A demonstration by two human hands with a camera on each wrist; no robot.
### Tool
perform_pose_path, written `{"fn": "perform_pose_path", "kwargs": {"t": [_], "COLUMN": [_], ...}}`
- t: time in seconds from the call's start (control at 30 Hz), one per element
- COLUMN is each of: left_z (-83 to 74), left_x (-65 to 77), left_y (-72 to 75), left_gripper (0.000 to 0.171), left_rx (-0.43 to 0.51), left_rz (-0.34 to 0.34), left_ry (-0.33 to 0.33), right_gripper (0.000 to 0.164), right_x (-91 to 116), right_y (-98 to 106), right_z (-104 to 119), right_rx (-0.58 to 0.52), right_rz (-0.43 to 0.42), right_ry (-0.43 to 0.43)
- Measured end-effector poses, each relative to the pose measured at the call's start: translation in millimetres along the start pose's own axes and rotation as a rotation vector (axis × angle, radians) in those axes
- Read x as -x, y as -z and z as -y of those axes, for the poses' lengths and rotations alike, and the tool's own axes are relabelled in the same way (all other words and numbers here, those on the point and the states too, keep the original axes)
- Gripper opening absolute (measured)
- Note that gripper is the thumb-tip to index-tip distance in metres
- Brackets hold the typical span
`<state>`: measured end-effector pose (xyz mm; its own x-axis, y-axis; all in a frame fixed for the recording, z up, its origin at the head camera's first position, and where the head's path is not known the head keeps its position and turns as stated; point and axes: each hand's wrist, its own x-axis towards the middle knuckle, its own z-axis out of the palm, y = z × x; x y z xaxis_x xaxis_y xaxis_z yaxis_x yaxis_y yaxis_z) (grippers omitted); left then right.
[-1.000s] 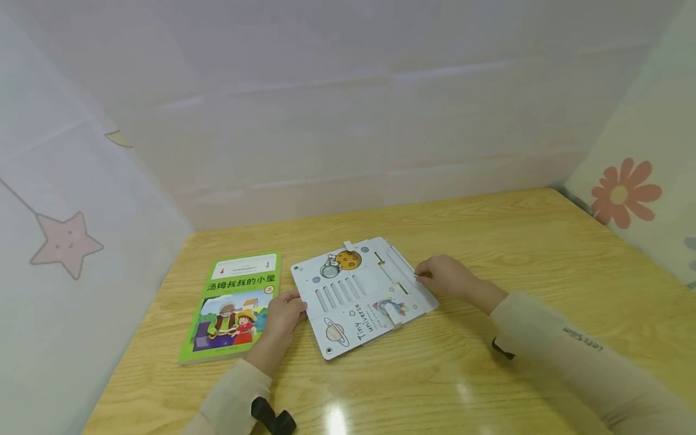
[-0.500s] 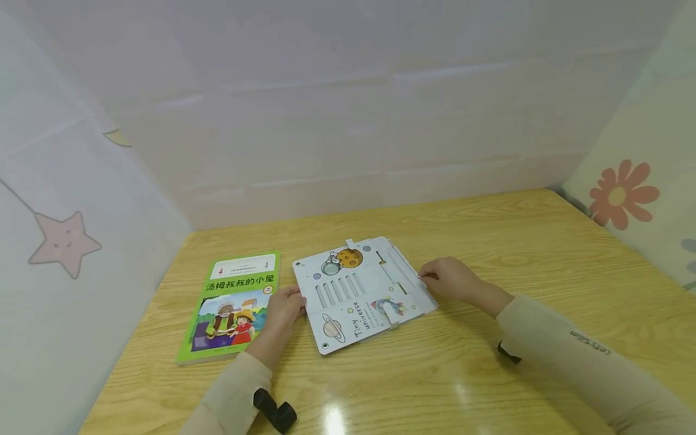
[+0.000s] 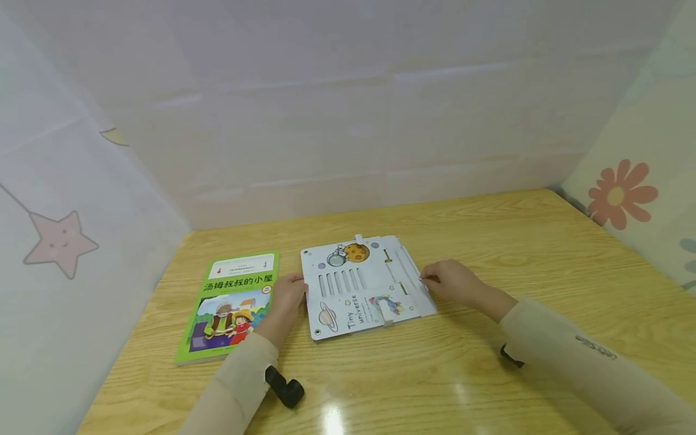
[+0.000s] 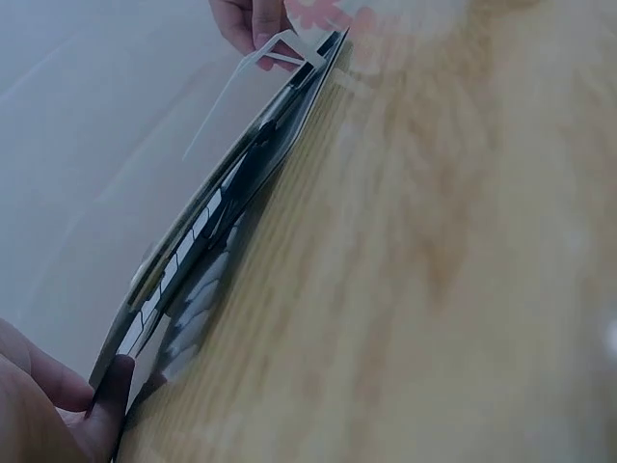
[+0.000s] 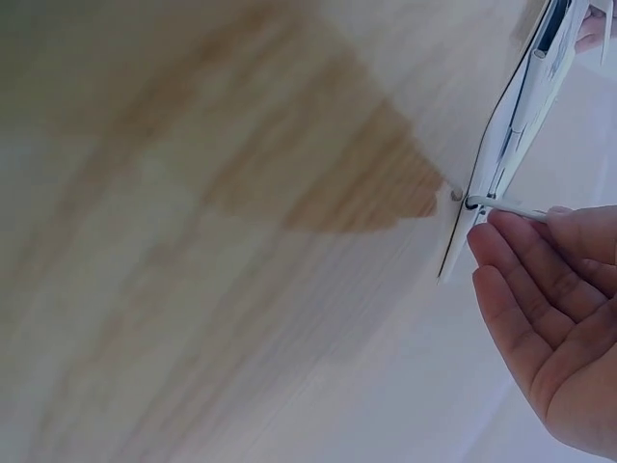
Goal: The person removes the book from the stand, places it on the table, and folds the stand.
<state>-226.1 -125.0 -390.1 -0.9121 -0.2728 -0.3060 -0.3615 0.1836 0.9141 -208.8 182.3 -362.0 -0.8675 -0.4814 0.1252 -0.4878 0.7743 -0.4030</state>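
Note:
A white book stand (image 3: 348, 287) printed with planets, an astronaut and "Tiny universe" lies folded flat on the table, its lettering turned sideways. My left hand (image 3: 289, 296) pinches its left edge; thumb and fingers are on either side of the board (image 4: 183, 246) in the left wrist view. At the right edge, my right hand (image 3: 454, 283) holds a thin white wire (image 5: 516, 207) of the stand between thumb and fingers. That wire stands out from the board's edge in the right wrist view. White page clips (image 3: 388, 314) sit along the near and far edges.
Left of the stand, a green picture book (image 3: 231, 308) with Chinese lettering lies face up, partly behind my left hand. The wooden table (image 3: 522, 241) meets pale fabric walls (image 3: 348, 121) at the back and both sides.
The stand has turned slightly on the table, so its left edge now runs straighter away from me. My left hand has shifted a little forward and right with it; the right hand keeps its hold.

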Motion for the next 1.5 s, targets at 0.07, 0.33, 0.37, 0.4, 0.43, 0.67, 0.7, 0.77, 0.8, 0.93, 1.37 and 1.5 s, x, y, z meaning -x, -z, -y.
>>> {"fn": "perform_pose_path", "kwargs": {"t": [0.07,0.33,0.37,0.4,0.43,0.67,0.7,0.77,0.8,0.93,1.37,1.5], "left_z": [-1.6,-8.2,-8.7,-9.3,-9.5,-7.1,-6.6,-5.5,-5.0,-3.8,-3.4,-2.2], "left_x": [-3.2,-12.2,-12.8,-13.3,-13.6,-15.6,-15.9,-16.5,-16.8,-17.7,-18.1,-19.4], "left_y": [-1.8,-8.2,-8.8,-9.3,-9.7,-9.4,-9.2,-8.7,-8.5,-8.0,-7.5,-8.2], "left_gripper": [0.037,0.038,0.037,0.038,0.037,0.037,0.037,0.038,0.038,0.038,0.037,0.037], "left_rx": [0.005,0.010,0.011,0.018,0.024,0.089,0.092,0.096,0.099,0.100,0.122,0.111], "left_rz": [-0.005,-0.016,-0.019,-0.020,-0.021,0.003,0.007,0.015,0.017,0.022,0.024,0.026], "left_ry": [-0.004,0.011,0.013,0.017,0.020,0.029,0.027,0.027,0.026,0.028,0.022,0.019], "right_gripper": [0.010,0.010,0.010,0.009,0.009,0.006,0.006,0.007,0.007,0.007,0.007,0.008], "right_x": [1,5,6,6,6,5,5,5,5,4,1,-1], "right_y": [0,0,0,0,1,0,-1,-2,-2,-2,1,0], "right_z": [0,3,3,4,4,5,5,5,5,5,6,7], "right_rx": [0.011,0.009,0.008,0.008,0.008,0.020,0.019,0.018,0.016,0.018,0.061,0.089], "right_rz": [-0.001,-0.007,-0.009,-0.010,-0.011,-0.028,-0.029,-0.029,-0.027,-0.021,0.013,0.018], "right_ry": [0.000,-0.011,-0.007,-0.004,0.000,0.000,-0.001,-0.005,-0.010,-0.017,-0.009,-0.008]}}
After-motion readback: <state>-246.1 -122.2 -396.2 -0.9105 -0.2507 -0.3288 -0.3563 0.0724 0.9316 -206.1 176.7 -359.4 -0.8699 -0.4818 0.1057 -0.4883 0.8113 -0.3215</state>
